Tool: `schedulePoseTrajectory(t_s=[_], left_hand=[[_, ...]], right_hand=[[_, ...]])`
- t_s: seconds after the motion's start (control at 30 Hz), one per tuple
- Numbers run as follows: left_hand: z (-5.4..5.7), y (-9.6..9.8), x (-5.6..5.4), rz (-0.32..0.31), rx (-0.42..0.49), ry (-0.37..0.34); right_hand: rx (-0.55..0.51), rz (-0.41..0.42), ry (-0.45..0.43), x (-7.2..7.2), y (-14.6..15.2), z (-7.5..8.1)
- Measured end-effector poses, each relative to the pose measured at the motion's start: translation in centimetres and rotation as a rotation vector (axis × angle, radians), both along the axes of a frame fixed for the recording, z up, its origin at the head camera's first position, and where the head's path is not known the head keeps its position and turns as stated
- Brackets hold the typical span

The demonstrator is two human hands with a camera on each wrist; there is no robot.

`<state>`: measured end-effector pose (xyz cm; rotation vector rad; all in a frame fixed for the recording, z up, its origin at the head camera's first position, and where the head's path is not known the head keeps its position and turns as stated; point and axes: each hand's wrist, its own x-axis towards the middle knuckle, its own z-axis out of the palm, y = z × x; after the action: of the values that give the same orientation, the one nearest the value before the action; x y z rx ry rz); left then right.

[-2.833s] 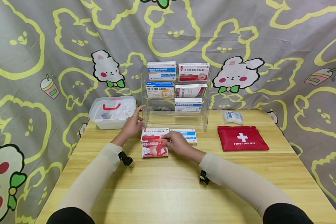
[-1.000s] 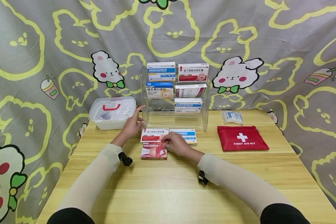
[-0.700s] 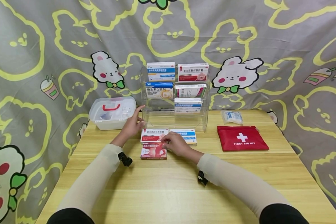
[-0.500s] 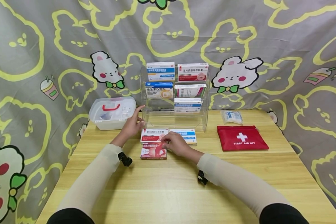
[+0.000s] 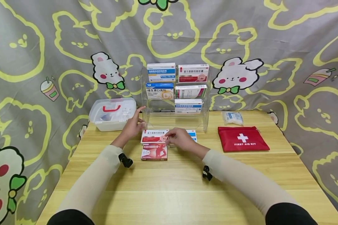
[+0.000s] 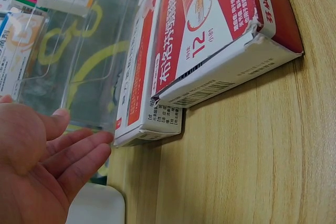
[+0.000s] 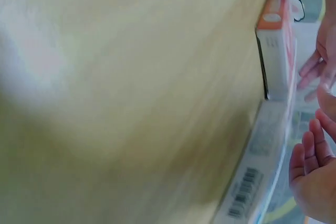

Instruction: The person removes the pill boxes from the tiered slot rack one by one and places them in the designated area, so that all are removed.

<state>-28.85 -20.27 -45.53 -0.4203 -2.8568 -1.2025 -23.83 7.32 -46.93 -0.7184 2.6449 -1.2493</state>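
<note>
In the head view my left hand (image 5: 131, 127) is at the left side of a clear display rack (image 5: 176, 120); its fingers are extended and appear to touch the rack's edge in the left wrist view. A red medicine box (image 5: 154, 153) lies on the table in front of a white-and-red medicine box (image 5: 152, 135). Right of that lies a white-and-blue medicine box (image 5: 192, 135), partly covered by my right hand (image 5: 183, 139). The right wrist view shows this hand's fingers (image 7: 310, 150) loosely bent above the boxes, holding nothing.
Several medicine boxes, including a vitamin D one (image 5: 160, 91), stand on the rack's tiers. A translucent case (image 5: 112, 120) with a red handle stands left of it. On the right lie a red first aid pouch (image 5: 243, 139) and a small clear packet (image 5: 233, 118).
The red box slid slightly toward me, uncovering more of the white-and-red box. My right hand has since come off the red box and shifted right and away from me. The left hand stays put.
</note>
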Motion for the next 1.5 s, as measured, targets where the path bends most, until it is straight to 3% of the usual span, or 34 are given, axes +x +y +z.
schedulePoseTrajectory(t_s=[0.47, 0.83, 1.5], left_hand=[[-0.2, -0.1, -0.1, 0.007, -0.019, -0.003], [-0.2, 0.0, 0.0, 0.003, -0.019, -0.008], [-0.1, 0.0, 0.1, 0.005, -0.012, -0.004]], right_hand=[[0.046, -0.058, 0.06, -2.2, 3.5, 3.1], [0.016, -0.117, 0.111, -3.4, 5.7, 5.5], [0.03, -0.25, 0.139, -5.7, 9.4, 9.6]])
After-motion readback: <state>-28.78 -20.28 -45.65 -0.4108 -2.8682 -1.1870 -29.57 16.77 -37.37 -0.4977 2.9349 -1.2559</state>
